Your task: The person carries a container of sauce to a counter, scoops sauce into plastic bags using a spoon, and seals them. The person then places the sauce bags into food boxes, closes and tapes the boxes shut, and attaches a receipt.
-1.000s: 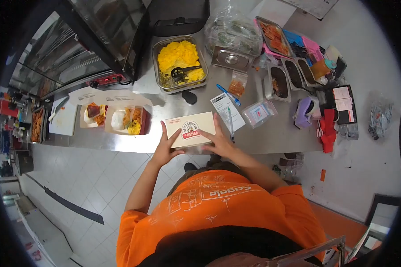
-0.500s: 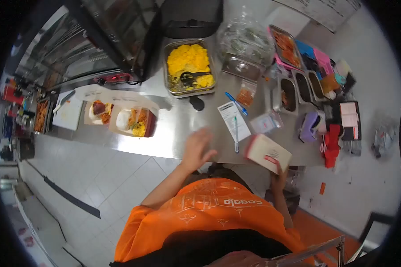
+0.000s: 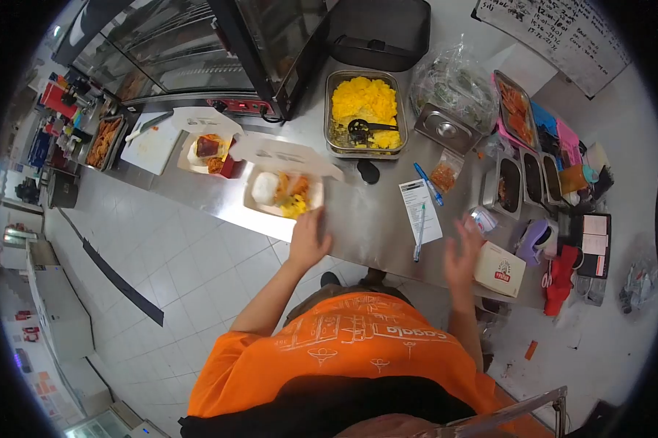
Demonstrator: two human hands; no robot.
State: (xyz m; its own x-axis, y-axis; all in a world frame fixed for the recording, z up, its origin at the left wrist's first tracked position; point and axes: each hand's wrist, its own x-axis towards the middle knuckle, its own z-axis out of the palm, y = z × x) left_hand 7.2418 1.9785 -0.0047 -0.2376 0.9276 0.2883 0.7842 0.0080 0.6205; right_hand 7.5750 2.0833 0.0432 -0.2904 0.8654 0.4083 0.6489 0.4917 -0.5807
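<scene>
An open cardboard food box (image 3: 253, 207) holds rice, yellow scrambled egg and some orange-brown food, slightly blurred. My left hand (image 3: 311, 237) is closed at its near right corner. Over the steel counter's front edge, my right hand (image 3: 462, 255) is raised with fingers apart, empty and smeared by motion. Just right of it lies a closed cream box (image 3: 500, 270) with a red printed label. A second open food box (image 3: 229, 166), with rice and dark red-brown food, stands further left.
A metal tray (image 3: 364, 153) of yellow egg with a black spoon stands at the back. A printed slip (image 3: 414, 193), pens (image 3: 427, 182) and metal pans (image 3: 502, 186) lie to the right. A glass warming cabinet (image 3: 190, 62) rises at the back left; a cutting board (image 3: 146, 150) sits before it.
My right hand has let go of the closed box, now on the counter. My left hand has reached the nearer open box, which has shifted away from the other. The view has turned.
</scene>
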